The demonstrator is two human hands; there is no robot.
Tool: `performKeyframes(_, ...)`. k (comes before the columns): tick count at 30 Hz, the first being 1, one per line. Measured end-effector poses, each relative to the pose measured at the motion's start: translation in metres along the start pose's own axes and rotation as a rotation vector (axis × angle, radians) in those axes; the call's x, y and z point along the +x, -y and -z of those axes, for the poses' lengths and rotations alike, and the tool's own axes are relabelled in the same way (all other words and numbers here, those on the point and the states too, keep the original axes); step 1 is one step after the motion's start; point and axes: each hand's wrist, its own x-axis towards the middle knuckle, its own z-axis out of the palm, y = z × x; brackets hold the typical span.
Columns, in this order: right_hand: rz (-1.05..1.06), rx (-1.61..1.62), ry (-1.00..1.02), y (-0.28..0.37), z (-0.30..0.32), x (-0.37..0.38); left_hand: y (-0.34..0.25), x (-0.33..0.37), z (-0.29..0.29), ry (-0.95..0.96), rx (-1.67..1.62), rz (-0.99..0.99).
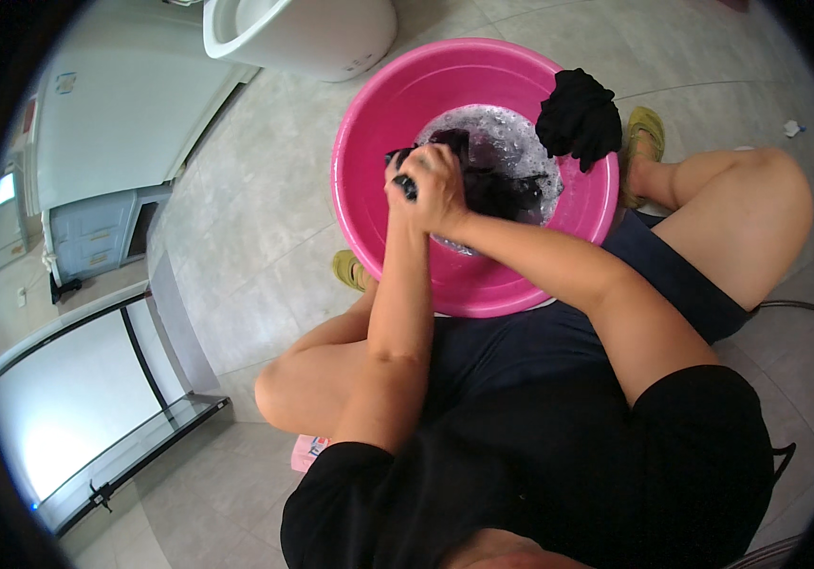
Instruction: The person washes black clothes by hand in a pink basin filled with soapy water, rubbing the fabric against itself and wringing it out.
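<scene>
Pink basin (365, 180) holds foamy water (511, 133) and wet black cloth (504, 195)

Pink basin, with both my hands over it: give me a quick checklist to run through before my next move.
1. Pink basin upright: ok.
2. Sudsy water in it: ok.
3. Left hand and right hand together, closed on black cloth: ok.
4. Bunched black fabric clear of the rim: not ok, it lies over the right side.
5. Held cloth separate from the dark fabric in the water: cannot tell.
</scene>
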Motion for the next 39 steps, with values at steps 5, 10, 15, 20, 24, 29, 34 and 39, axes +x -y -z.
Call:
performKeyframes(5, -0.434, 0.014, 0.035, -0.079, 0.013, 0.022, 0.033, 0.007, -0.071, -0.449, 0.006, 0.186)
performKeyframes(10, -0.183, 0.112, 0.030, -0.012, -0.008, 0.012, -0.016, 0.014, 0.015, 0.123, -0.031, 0.090)
performKeyframes(15, -0.396, 0.252, 0.416, -0.071, 0.002, 0.055, -0.057, 0.016, -0.041, -0.368, 0.136, 0.247)
performKeyframes(20, -0.602, 0.611, 0.763, -0.061, 0.042, 0.120, -0.105, 0.004, -0.061, -0.359, 0.265, -0.060)
performKeyframes(24, -0.472, 0.450, 0.785, -0.039, 0.079, 0.173, -0.135, 0.007, -0.086, -0.205, 0.232, -0.135)
performKeyframes(29, -0.403, 0.708, 0.802, 0.020, 0.101, 0.220, -0.176, -0.014, -0.129, -0.290, 0.375, -0.228)
performKeyframes(34, -0.133, 0.802, 0.732, 0.054, 0.112, 0.251, -0.203, -0.019, -0.168, -0.057, 0.695, -0.199)
performKeyframes(39, -0.056, 1.015, 0.663, 0.087, 0.099, 0.262, -0.199, -0.031, -0.226, 0.179, 1.245, -0.270)
